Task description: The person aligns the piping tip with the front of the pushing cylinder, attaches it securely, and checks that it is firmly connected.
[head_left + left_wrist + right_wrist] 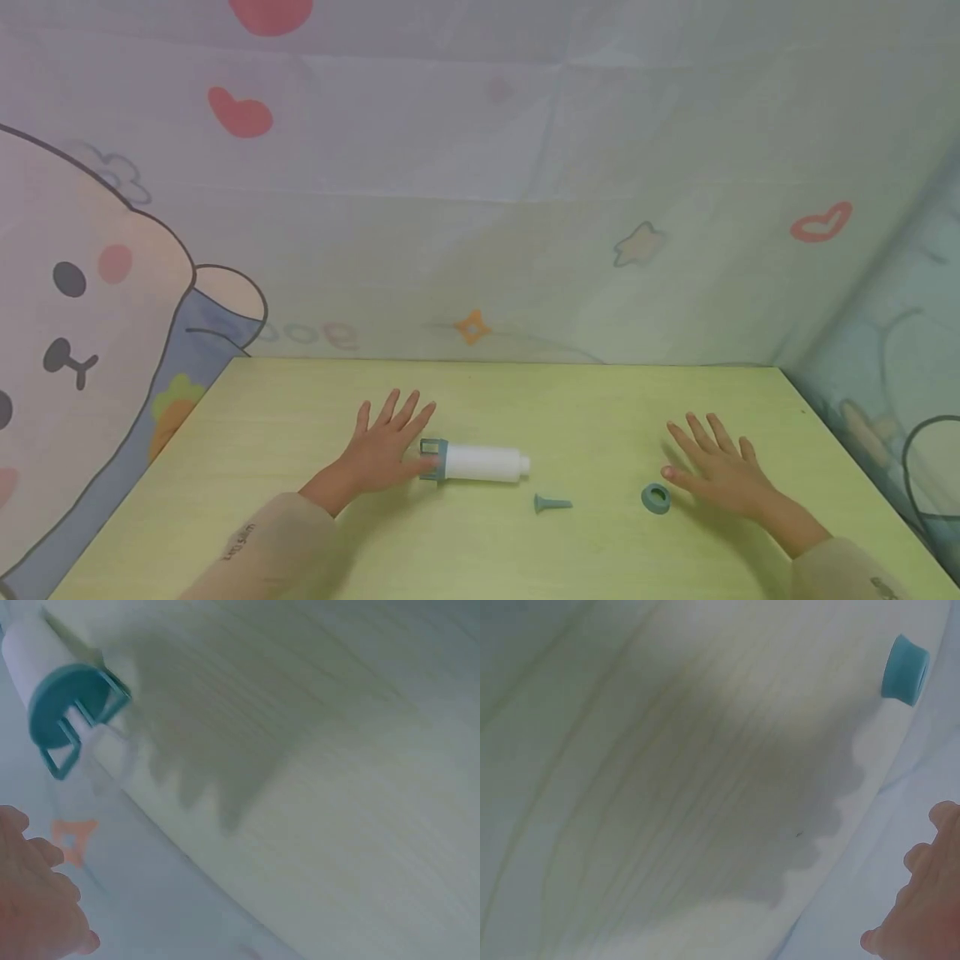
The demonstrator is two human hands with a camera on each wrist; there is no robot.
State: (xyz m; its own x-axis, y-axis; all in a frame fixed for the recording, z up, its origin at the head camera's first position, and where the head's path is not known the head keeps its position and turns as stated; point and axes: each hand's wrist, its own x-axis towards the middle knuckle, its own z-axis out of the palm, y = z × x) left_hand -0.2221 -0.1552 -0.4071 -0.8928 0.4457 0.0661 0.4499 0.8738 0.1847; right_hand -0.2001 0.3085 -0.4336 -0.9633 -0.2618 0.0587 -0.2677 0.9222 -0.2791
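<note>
Fingers spread, my left hand [381, 454] hovers palm down at the left end of a white cylinder [483, 463]. Its thumb overlaps the teal slotted end piece [441, 460] in the head view. In the left wrist view this teal end [71, 705] shows its open prongs, and the hand [37, 892] is at the lower left. A small teal peg [552, 503] with a flared head lies in front of the cylinder. On the right, my right hand [726, 477] is spread above the table, its thumb near a teal ring-shaped cap [656, 498]. Neither hand holds anything.
The pale yellow-green table [480, 558] has its far edge against a printed cloth backdrop [450, 167] with hearts and a cartoon bear. At the far right, a dark looped cable [909, 450] hangs in front of the side cloth.
</note>
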